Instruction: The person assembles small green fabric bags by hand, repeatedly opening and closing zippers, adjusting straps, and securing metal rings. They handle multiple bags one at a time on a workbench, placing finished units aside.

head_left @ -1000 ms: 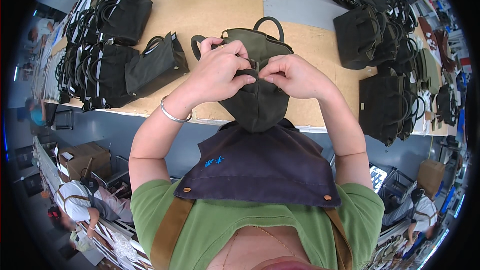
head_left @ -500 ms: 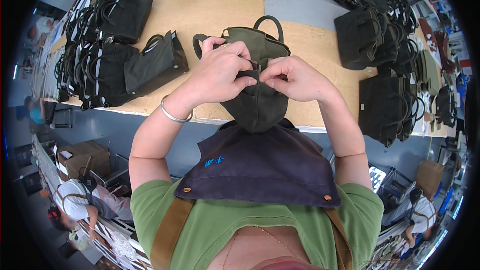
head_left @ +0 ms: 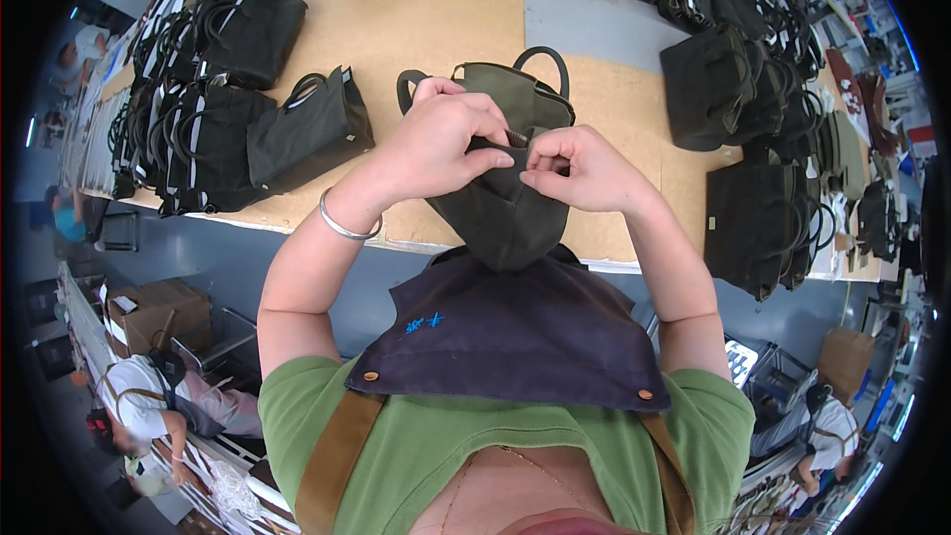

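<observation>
A dark handbag [head_left: 510,223] with an olive lining and two upright loop handles stands at the table's near edge, one end against my apron. My left hand [head_left: 446,144] pinches the bag's top edge from the left, thumb on the outside and fingers over the rim. From the right, my right hand [head_left: 586,170] is closed at the same edge, thumb and index finger together just beside the left fingertips. A short piece of zipper [head_left: 517,139] shows between the two hands. What lies under the fingertips is too small to make out.
Rows of similar dark bags [head_left: 188,149] crowd the left side of the tan-covered table [head_left: 426,20]. One lone bag [head_left: 312,129] lies tilted nearer me. More bags [head_left: 753,213] line the right side and the far edge. Co-workers [head_left: 149,391] sit behind on both sides.
My right hand has shifted slightly right and down along the bag's edge, its fingers curled more. The left hand keeps its pinch, and the bag has turned slightly.
</observation>
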`<action>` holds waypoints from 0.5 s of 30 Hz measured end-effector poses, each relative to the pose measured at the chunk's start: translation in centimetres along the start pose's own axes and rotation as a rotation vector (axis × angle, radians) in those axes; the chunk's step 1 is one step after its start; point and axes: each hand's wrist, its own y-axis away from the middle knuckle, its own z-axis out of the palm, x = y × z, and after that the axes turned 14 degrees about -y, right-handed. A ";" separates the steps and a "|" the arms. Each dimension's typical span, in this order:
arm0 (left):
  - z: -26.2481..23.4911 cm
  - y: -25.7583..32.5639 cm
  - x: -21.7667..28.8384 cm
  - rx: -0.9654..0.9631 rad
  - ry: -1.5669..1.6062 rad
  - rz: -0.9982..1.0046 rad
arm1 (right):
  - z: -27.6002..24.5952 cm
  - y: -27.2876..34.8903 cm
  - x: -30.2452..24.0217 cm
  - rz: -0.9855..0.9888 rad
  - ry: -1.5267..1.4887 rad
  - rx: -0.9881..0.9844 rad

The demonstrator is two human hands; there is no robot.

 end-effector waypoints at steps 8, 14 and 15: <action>-0.4 -0.4 -0.2 0.014 -0.006 0.014 | -0.7 -0.2 0.6 -0.154 0.013 0.013; -0.2 -0.8 -0.2 -0.009 -0.048 -0.025 | -0.6 -0.2 -0.3 -0.196 0.148 0.023; -0.2 -0.8 -0.1 0.001 -0.053 -0.030 | -0.5 -0.2 -0.3 -0.205 0.157 0.020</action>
